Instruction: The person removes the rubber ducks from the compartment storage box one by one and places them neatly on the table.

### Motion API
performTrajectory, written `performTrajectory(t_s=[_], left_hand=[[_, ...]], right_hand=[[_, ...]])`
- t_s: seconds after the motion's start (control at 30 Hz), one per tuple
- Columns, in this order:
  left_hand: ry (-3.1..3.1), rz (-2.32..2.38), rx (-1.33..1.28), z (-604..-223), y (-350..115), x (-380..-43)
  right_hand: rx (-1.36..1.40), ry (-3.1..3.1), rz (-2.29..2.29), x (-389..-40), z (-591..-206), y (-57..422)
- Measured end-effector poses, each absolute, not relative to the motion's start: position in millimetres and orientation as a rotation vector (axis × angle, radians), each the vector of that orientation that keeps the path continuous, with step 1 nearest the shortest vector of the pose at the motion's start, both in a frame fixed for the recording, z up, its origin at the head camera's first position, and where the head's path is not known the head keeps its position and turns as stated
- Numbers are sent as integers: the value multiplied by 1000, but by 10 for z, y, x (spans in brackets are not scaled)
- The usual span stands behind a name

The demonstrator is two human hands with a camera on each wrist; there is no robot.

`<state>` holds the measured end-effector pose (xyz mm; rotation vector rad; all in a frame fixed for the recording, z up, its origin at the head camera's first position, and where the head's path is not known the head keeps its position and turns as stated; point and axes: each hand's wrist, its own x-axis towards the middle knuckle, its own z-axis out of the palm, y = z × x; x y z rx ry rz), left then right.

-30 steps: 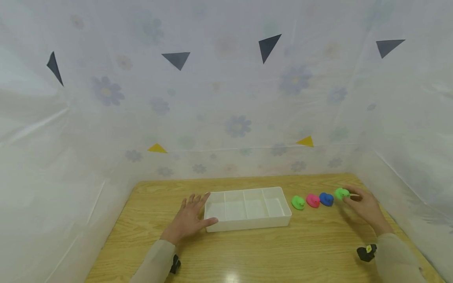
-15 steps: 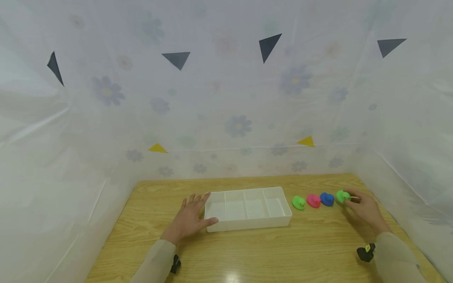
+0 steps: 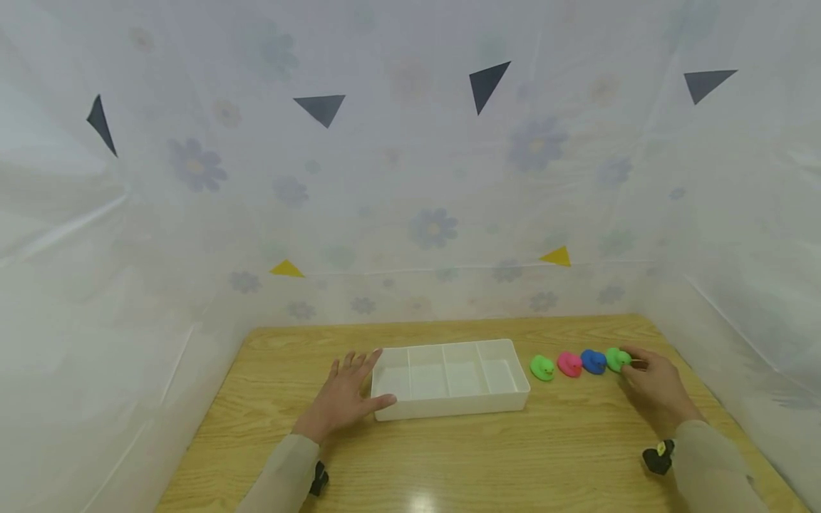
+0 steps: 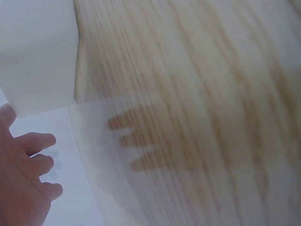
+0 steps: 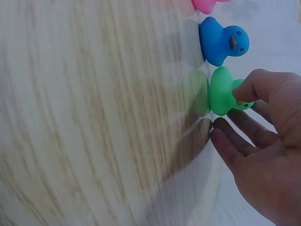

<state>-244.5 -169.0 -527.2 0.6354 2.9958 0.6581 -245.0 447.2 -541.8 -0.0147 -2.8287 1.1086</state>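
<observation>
At the row's right end, my right hand [image 3: 658, 377] pinches a green rubber duck [image 3: 617, 359] by its head between thumb and fingers. The right wrist view shows that duck [image 5: 221, 92] sitting on the table beside a blue rubber duck [image 5: 216, 42]. Left of the blue one stand a pink rubber duck [image 3: 569, 364] and a second green rubber duck [image 3: 541, 368]. My left hand [image 3: 343, 395] lies spread at the left end of a white tray [image 3: 449, 407] with compartments, its thumb over the front edge. In the left wrist view, the tray's wall [image 4: 37, 56] rises beyond the fingers.
The wooden table [image 3: 462, 463] reaches the white flowered sheeting [image 3: 430, 178] at the back and both sides. Dark wrist straps [image 3: 658, 457] hang at the sleeves.
My right hand has brought the green duck slightly left and down, closer to the blue duck. The left hand and the tray keep their places.
</observation>
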Motion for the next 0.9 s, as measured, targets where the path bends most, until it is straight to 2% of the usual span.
performTrajectory(t_s=[0.53,0.9], left_hand=[[2986,657,624,-5271,-1692,-2445],[2992,609,626,-5189,-1712,-2436]], right_hand=[[12,-2828,1028,-2498,-5472,4503],[89,-2778,991,-2510,-5199,4232]])
